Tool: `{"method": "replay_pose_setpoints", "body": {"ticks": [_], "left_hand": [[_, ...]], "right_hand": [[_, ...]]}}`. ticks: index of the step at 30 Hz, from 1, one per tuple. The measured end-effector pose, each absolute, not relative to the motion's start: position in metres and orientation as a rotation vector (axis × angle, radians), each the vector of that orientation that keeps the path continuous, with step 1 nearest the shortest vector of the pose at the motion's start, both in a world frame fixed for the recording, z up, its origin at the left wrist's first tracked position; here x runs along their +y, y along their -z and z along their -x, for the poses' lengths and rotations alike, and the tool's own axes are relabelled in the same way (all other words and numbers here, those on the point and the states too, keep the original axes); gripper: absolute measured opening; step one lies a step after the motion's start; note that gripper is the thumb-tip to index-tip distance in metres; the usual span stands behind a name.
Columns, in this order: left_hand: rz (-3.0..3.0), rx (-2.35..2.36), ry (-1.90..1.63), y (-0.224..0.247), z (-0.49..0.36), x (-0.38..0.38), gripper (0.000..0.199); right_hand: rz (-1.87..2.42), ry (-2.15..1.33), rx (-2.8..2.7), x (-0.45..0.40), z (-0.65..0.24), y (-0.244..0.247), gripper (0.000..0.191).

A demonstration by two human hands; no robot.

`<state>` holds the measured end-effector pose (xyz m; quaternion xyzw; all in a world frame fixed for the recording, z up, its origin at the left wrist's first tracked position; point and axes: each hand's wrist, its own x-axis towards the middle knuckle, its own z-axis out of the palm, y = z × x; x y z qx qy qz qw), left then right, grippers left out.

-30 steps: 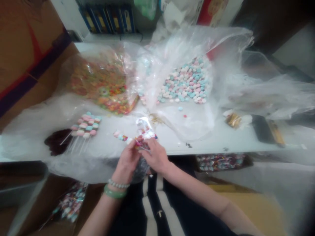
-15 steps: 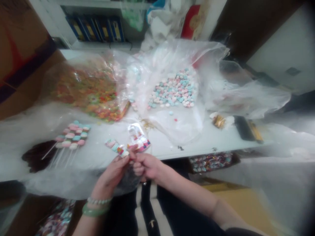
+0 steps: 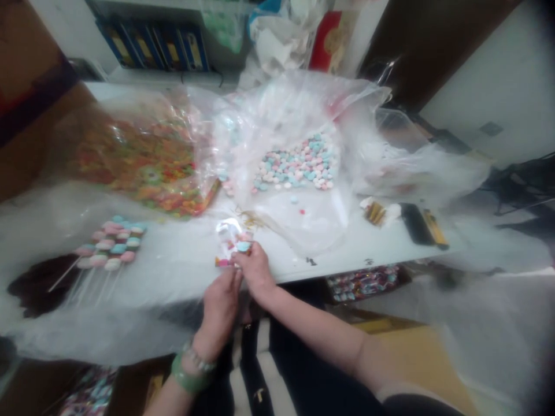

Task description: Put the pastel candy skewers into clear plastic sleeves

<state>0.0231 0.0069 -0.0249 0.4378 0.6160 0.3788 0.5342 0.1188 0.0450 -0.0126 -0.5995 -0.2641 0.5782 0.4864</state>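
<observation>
Close in front of my body, my right hand (image 3: 256, 270) is closed round a marshmallow skewer (image 3: 243, 247), its blue and pink pieces showing at the fingertips. Behind it a shiny printed packet (image 3: 224, 245) lies on the table, partly covered by the skewer and fingers. My left hand (image 3: 222, 301) is closed in a pinch just below, its fingertips touching or nearly touching my right hand. What the left fingers grip is hidden. To the left lies a group of finished marshmallow skewers (image 3: 110, 245) on white sticks.
A clear bag of orange and green gummies (image 3: 143, 167) lies back left. Beside it, an open plastic bag holds loose pastel marshmallows (image 3: 299, 162). Gold twist ties (image 3: 251, 218) lie near the packet. A black object (image 3: 415, 224) sits right; a box of wrapped sweets (image 3: 362, 283) stands below the edge.
The marshmallow skewer has gone from my left hand to my right and now stands over the packet. My left hand has dropped lower and turned. The view has shifted slightly.
</observation>
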Motion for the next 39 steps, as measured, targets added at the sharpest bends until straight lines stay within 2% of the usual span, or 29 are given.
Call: {"method": "replay_pose_setpoints", "body": {"ticks": [3, 5, 10, 12, 19, 23, 27, 30, 35, 39], "left_hand": [[-1.472, 1.632, -0.936, 0.018, -0.014, 0.014, 0.017], [-1.543, 1.693, -0.928, 0.012, -0.008, 0.019, 0.018], [-1.297, 1.68, -0.962, 0.011, 0.005, 0.027, 0.028], [-1.133, 1.58, -0.979, 0.015, 0.007, 0.027, 0.03], [-0.735, 1.398, -1.015, 0.012, 0.009, 0.028, 0.034], [-0.597, 1.4, -1.012, 0.008, 0.007, 0.03, 0.037], [-0.547, 1.384, -1.009, 0.006, -0.002, 0.031, 0.037], [-0.537, 1.393, -1.015, 0.005, -0.009, 0.03, 0.039], [-0.528, 1.281, -0.969, 0.008, -0.014, 0.027, 0.047], [-0.514, 1.254, -0.955, 0.011, -0.012, 0.023, 0.047]], "right_hand": [[1.447, -1.44, -0.868, 0.06, -0.124, 0.017, 0.023], [1.45, -1.346, -1.163, 0.073, -0.136, 0.018, 0.018], [1.766, -0.527, -1.841, 0.107, -0.178, 0.032, 0.027], [1.901, -0.42, -1.982, 0.115, -0.191, 0.041, 0.032], [1.821, -0.717, -1.688, 0.106, -0.215, 0.05, 0.019], [1.647, -1.113, -1.236, 0.099, -0.228, 0.042, 0.011], [1.397, -1.434, -0.832, 0.081, -0.219, 0.024, 0.017], [1.203, -1.594, -0.84, 0.058, -0.188, 0.005, 0.018], [1.306, -1.548, -0.937, 0.034, -0.135, -0.003, 0.009], [1.476, -1.495, -0.943, 0.035, -0.127, 0.007, 0.011]]}}
